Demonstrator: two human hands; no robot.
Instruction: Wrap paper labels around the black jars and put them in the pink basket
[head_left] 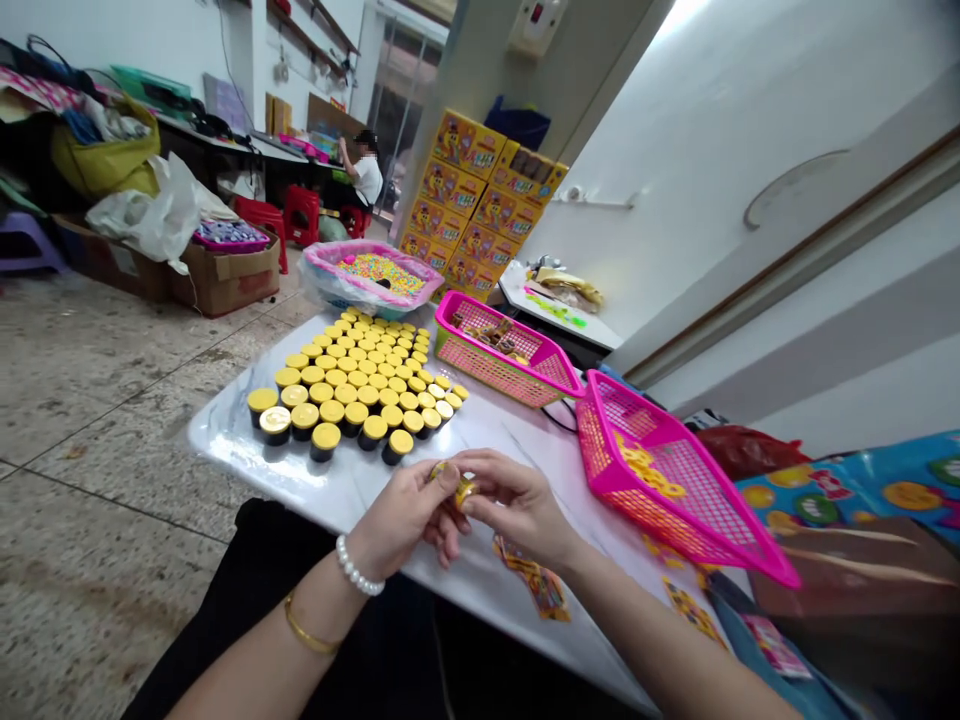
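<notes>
My left hand [420,508], with a white bead bracelet at the wrist, meets my right hand [517,500] above the front edge of the white table [375,497]. Between the fingertips of both hands is a small yellow piece [465,490], mostly covered, so its kind is unclear. Just beyond the hands stand rows of small dark cups with yellow lids [325,440]. Printed orange packets [544,590] lie under my right forearm.
A pink basket [675,430] with yellow pieces is at the right. Another pink basket [510,375] holds brown pieces. Behind the cups sits a lined tub [319,270] of colourful beads. Yellow printed boxes [450,185] are stacked beyond. A person [366,180] sits far back.
</notes>
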